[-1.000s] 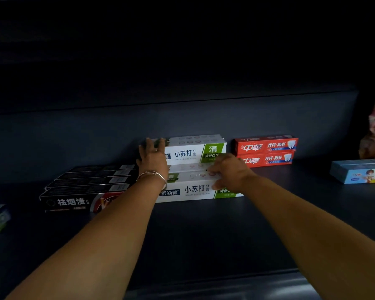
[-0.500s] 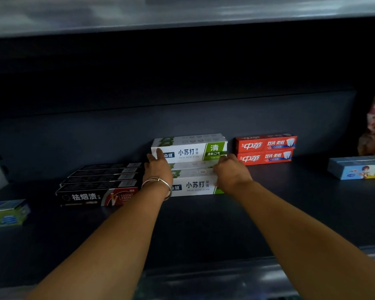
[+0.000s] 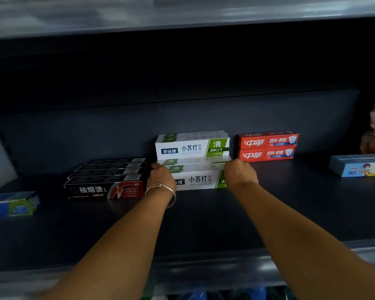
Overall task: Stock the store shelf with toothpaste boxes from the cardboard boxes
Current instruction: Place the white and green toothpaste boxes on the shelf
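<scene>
At the left edge of the shelf (image 3: 193, 224) lies a blue-and-green box (image 3: 12, 205), alone, long face to the aisle. Next right: black toothpaste boxes (image 3: 105, 178) in a row of four running front to back, labels forward, probably so the front one sells and the rest refill behind it.

Mid-shelf: white-and-green toothpaste boxes (image 3: 193, 161), a raised one at the back, lower ones in front. Left hand (image 3: 160, 177), bracelet (image 3: 162, 192) at the wrist, fingers curled round the left end of the front box. Right hand (image 3: 239, 173) curled over its right end. Both ends held, likely so the box goes square to the row and does not skew. Whether either grip squeezes or merely rests: cannot tell.

Just right, near the back wall: red toothpaste boxes (image 3: 267, 147), two stacked, faces out. At the right edge, well apart, a pale blue box (image 3: 358, 167). Cardboard supply boxes not in view.
</scene>
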Available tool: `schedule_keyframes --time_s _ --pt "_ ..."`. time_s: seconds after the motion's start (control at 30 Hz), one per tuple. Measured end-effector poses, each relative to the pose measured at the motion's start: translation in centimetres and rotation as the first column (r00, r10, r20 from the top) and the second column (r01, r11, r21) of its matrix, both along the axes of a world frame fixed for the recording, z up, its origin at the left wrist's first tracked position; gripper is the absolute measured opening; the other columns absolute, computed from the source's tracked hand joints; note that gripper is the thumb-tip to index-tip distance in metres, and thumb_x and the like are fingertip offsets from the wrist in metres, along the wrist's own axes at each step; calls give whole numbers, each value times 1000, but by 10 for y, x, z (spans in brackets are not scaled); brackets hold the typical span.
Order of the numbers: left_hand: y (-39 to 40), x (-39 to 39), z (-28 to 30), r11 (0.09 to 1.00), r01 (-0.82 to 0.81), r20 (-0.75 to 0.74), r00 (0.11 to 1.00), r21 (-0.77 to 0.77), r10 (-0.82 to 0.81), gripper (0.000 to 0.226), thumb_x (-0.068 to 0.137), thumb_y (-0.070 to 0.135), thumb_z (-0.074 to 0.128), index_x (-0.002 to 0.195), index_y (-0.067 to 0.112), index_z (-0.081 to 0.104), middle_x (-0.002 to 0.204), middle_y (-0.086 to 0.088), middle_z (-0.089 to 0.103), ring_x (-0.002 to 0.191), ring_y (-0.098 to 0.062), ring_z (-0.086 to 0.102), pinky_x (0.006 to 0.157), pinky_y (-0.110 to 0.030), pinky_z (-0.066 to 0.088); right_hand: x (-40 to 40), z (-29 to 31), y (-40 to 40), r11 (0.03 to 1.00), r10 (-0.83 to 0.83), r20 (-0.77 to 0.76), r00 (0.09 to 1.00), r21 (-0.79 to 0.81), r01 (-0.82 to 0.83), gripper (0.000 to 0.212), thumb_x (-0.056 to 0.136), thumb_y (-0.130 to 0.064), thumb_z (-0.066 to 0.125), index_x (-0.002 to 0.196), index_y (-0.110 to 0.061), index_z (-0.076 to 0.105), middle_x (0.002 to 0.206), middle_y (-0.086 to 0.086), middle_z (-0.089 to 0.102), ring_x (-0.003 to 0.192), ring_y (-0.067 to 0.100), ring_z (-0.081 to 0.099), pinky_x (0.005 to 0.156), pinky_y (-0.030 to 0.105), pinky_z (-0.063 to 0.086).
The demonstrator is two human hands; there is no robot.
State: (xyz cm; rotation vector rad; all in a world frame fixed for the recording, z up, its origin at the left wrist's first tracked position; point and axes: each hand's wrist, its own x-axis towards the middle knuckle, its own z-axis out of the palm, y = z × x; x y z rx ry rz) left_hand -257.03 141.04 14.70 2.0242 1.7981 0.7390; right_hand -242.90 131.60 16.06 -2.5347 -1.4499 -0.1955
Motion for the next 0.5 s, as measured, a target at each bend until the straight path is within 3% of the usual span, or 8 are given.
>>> schedule_keyframes --time_s 0.5 --pt "1 -2 2 1000 12 -9 1000 -21 -12 37 93 -7 38 130 -6 36 131 -22 49 118 -35 52 92 -35 44 -2 0 5 1000 11 24 1000 -2 -11 29 98 -8 42 122 -2 56 123 15 56 115 27 53 91 31 47"
